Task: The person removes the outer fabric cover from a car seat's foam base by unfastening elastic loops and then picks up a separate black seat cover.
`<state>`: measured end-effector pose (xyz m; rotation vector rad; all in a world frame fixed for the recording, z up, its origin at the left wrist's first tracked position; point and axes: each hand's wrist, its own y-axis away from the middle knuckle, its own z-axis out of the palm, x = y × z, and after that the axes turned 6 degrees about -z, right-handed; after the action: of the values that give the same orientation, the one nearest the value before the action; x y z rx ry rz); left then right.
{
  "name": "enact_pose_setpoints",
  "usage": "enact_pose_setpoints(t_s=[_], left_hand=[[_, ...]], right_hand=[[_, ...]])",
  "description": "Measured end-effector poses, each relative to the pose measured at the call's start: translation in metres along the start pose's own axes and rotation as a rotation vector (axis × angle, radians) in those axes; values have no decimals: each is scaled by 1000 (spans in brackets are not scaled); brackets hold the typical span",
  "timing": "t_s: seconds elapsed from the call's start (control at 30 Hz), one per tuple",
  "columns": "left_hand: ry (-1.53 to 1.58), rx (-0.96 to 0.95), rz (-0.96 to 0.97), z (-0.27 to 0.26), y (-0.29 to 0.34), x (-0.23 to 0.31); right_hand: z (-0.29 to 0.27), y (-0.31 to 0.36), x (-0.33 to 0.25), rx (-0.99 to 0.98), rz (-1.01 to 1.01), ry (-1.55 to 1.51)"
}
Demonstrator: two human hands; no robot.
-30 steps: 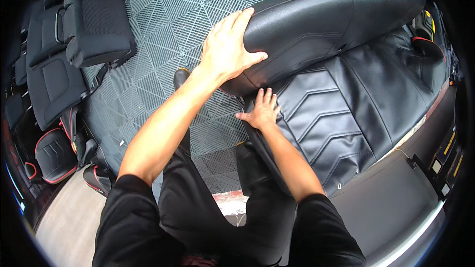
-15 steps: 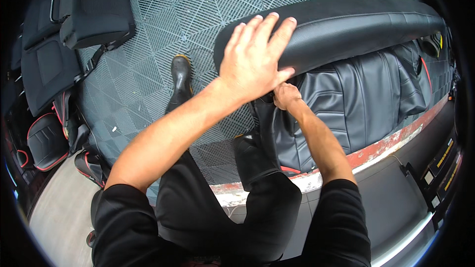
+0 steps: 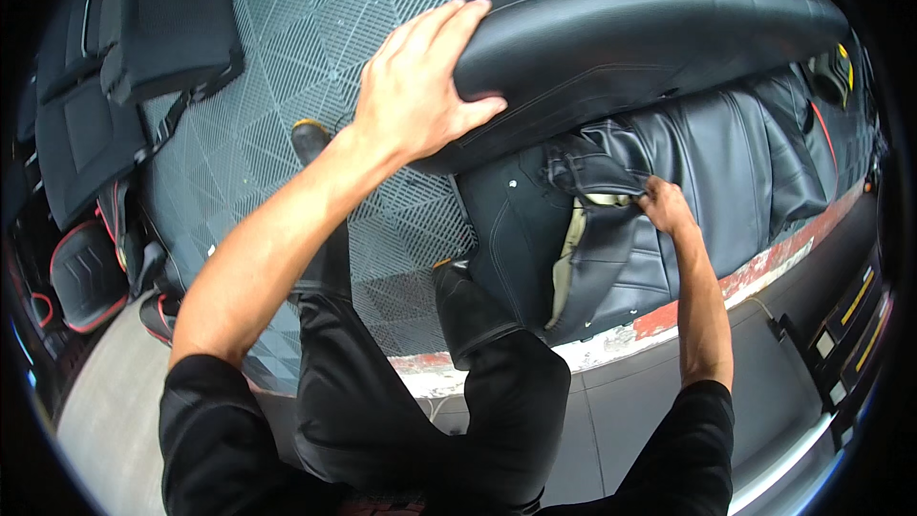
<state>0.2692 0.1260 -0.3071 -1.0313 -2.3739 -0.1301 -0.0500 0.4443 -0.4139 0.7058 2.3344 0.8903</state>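
A long black car seat backrest is tilted up at the far right. My left hand lies on its left end, fingers over the top edge and thumb apart along its face. Below it, a black leather seat cover is spread over the seat cushion. My right hand is closed on the cover's left edge, which is folded back toward the right. The fold bares a pale lining strip and the dark cloth of the seat cushion.
Grey grid floor tiles lie under the seat, ending at a worn red and white edge. At the far left stand dark cloth seats and a black seat with red piping. My boots stand left of the cushion.
My right hand has pulled the cover's left edge to the right, baring the cushion's left end. My left hand has shifted left, and the backrest is tilted up further.
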Motion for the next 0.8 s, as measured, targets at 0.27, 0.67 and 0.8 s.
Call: enact_pose_setpoints(t_s=[0.27,0.67,0.8], left_hand=[[-24,-55,-15,-6,5,31],[-85,-53,-28,-8,16,45],[-122,-52,-58,-18,24,46]], right_hand=[[70,-77,-108,-34,475,-517],[51,-41,-96,-19,395,-254],[-22,29,-83,29,304,-290]])
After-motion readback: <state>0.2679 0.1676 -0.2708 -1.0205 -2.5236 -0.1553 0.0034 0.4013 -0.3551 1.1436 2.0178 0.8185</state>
